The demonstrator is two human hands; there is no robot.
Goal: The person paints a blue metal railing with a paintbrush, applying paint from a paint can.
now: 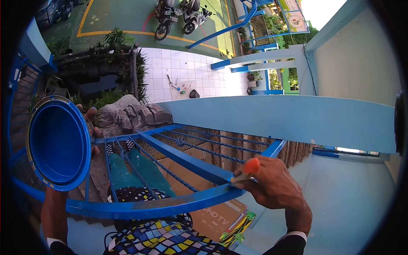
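A round can [58, 143] with blue paint inside is tilted toward the camera at the left. My left hand [92, 123] is wrapped round its far side, with fingertips showing at the can's right edge. My right hand [272, 180] grips a paintbrush [250, 167] with an orange-red handle end. Its bristle end touches the blue metal railing [187, 158] near the corner where two bars meet. Twisted blue bars run across the railing frame. The bristles are mostly hidden by the fingers.
Stone steps and flat cardboard [216, 216] lie below the railing. A light blue wall [276, 119] runs beyond it. Rocks [131, 114] and a planted pond stand at the left. Small items lie on white tiles [165, 63]; two motorbikes [165, 19] stand farther off.
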